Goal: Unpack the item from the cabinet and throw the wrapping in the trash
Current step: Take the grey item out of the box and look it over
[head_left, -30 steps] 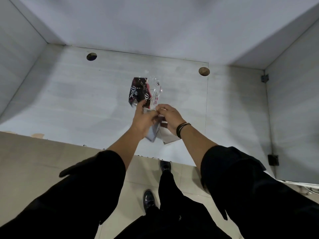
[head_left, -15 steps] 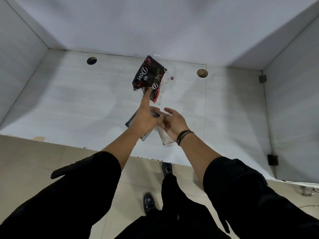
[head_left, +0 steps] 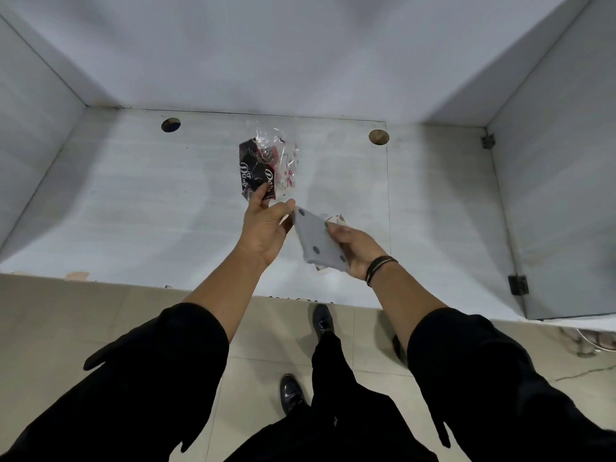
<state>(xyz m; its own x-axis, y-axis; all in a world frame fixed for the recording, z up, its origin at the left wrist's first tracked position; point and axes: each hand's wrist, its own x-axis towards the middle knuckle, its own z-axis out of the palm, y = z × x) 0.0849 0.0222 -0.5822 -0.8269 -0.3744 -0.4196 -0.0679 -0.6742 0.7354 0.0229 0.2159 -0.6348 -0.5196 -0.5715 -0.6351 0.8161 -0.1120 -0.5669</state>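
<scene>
I am looking down into the open cabinet (head_left: pixel 133 208), and both of my hands are reaching over its pale floor. My left hand (head_left: pixel 265 230) is spread loosely, palm turned up toward me, the fingers (head_left: pixel 258 200) stretching forward and only slightly curled. The tips are touching the lower edge of the wrapping (head_left: pixel 263 168), a crumpled piece of clear film with black and red print and white lettering. I cannot tell whether the fingers are pinching it or whether it is merely resting against them; the thumb is pointing right and is sitting apart from the film. The wrapping is standing above the cabinet floor, roughly between the two round holes (head_left: pixel 171 125) near the back edge.

My right hand (head_left: pixel 355 250) is closing on the item (head_left: pixel 315 241), a flat grey pad with small dark dots near its corners. The thumb is lying across its right edge and the other fingers are hidden underneath it, so the grip is narrow and firm around the pad. A scrap of white paper or film is peeking out behind the pad by my fingertips. The pad's upper corner is just beside my left thumb. A dark band (head_left: pixel 380 266) is circling my right wrist.
</scene>
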